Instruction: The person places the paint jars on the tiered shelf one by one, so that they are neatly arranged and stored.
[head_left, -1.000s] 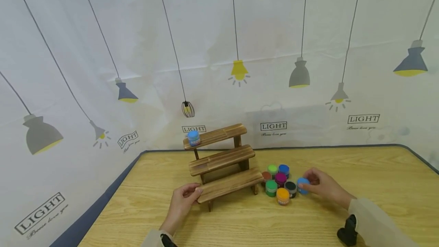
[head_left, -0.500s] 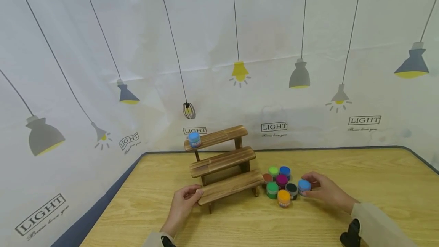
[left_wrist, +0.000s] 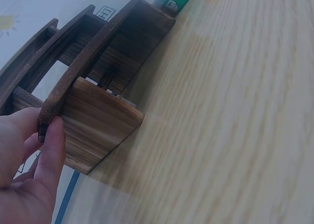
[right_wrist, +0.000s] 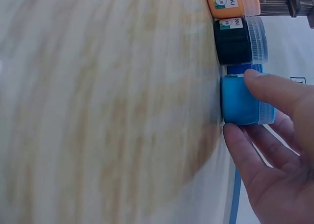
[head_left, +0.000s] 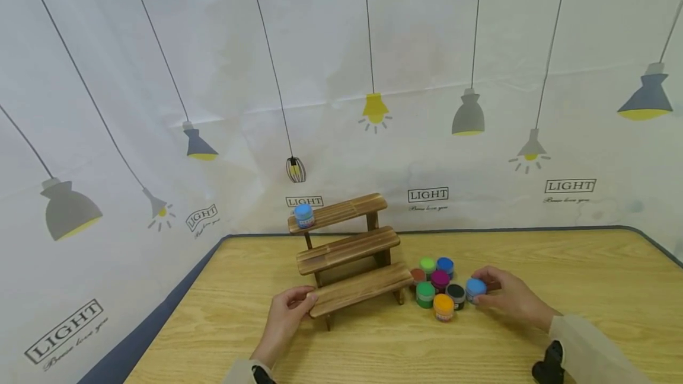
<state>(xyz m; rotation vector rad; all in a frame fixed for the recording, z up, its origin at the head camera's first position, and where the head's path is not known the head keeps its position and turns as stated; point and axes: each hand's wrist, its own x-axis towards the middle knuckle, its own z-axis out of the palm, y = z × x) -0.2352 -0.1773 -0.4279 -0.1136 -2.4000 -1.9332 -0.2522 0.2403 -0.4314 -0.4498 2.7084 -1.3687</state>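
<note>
A three-step wooden display shelf stands on the table. My left hand pinches the left end of its lowest board between thumb and fingers, seen close in the left wrist view. A light blue paint jar stands at the right of a jar cluster, and my right hand grips it with the thumb on one side and fingertips on the other. Beside it stand a black jar and an orange jar. Another light blue jar sits on the top board's left end.
Green, purple, brown, lime and dark blue jars crowd the shelf's right side. The wood-grain table meets a lamp-printed backdrop just behind the shelf.
My right thumb has shifted slightly toward the near right side of the light blue jar. The left hand stays on the shelf, and the jars keep their places.
</note>
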